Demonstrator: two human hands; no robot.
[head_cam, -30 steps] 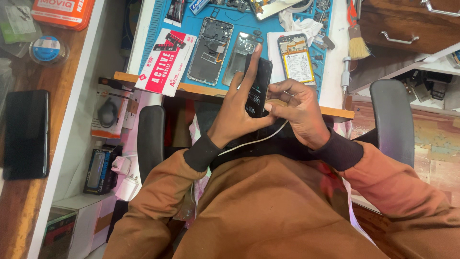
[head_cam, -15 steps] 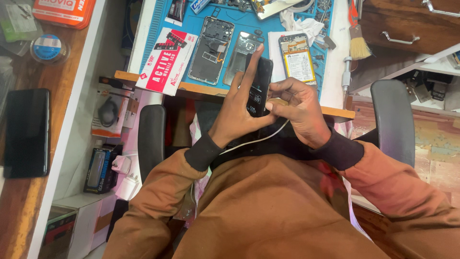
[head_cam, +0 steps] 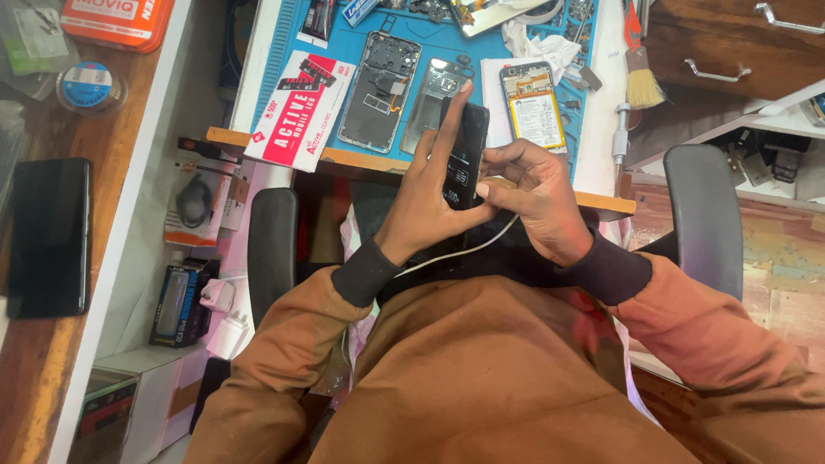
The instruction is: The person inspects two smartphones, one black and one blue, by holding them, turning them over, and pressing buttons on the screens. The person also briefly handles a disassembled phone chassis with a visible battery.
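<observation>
I hold a black phone point(head_cam: 464, 155) upright at the centre of the frame, my left hand point(head_cam: 421, 206) behind it with fingers point(head_cam: 454, 116) stretched up its edge. My right hand point(head_cam: 537, 193) pinches its lower end, where a white cable point(head_cam: 455, 256) trails down toward my lap. Above, on the blue mat point(head_cam: 447, 34) of the surface point(head_cam: 601, 129), lie an opened phone frame point(head_cam: 378, 90) and a phone with its battery showing point(head_cam: 537, 107). A red and white card point(head_cam: 301, 107) lies upper left.

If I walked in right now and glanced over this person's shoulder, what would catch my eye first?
First, the slim black phone held upright in the middle by the left hand, while the right hand pinches a thin white cable at its lower edge. Beyond, on the blue work mat, lie an opened phone frame and a phone with an exposed yellow-edged battery.
</observation>
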